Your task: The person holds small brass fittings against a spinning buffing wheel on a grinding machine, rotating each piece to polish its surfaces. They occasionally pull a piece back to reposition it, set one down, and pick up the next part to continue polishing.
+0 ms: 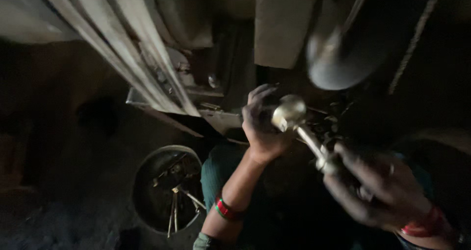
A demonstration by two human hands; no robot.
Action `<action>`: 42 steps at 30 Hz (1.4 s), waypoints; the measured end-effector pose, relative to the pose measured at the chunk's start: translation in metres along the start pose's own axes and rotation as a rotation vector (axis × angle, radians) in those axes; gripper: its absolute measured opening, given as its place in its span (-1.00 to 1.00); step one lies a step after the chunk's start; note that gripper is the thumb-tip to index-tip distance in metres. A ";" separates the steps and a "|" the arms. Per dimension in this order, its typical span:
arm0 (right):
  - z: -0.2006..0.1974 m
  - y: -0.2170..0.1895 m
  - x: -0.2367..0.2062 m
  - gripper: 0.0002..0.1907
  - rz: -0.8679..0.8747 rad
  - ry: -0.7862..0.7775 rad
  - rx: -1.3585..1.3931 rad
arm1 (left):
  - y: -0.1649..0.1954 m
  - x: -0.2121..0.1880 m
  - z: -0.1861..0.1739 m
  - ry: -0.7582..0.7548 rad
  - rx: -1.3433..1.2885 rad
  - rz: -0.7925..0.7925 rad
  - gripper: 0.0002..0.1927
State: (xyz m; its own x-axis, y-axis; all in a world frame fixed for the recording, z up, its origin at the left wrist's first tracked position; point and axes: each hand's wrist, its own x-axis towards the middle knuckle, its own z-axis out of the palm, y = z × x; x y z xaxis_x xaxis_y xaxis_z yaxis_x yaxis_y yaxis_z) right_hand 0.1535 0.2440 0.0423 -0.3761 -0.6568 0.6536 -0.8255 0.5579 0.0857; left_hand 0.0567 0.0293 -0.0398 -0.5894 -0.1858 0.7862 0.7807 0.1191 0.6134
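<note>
Overhead, both hands share a shiny metal rod with a rounded head (294, 120): the left hand (262, 127) curls its fingers loosely beside the head to steady it, the right hand (380, 191) grips the lower shaft, above a round pan of metal scraps (169, 188).

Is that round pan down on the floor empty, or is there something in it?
Not empty. The round pan holds several thin metal rods and small dark bits; it is too dim to tell what they are.
</note>
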 end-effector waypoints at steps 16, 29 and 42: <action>-0.001 -0.020 -0.010 -0.56 -0.418 -0.012 -0.292 | 0.018 -0.016 -0.024 0.141 -0.119 0.004 -0.63; 0.013 0.024 0.010 -0.63 0.112 0.150 -0.001 | 0.006 0.013 -0.002 -0.043 0.072 0.133 -0.50; 0.016 0.051 0.028 -0.48 0.155 0.212 -0.039 | -0.009 0.035 0.011 0.094 0.403 0.380 -0.58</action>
State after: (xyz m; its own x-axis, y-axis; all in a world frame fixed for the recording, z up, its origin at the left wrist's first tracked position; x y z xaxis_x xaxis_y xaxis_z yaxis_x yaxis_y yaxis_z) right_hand 0.0945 0.2456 0.0529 -0.3968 -0.4430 0.8039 -0.7464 0.6655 -0.0016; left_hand 0.0261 0.0326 -0.0170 -0.2467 -0.1404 0.9589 0.7825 0.5549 0.2826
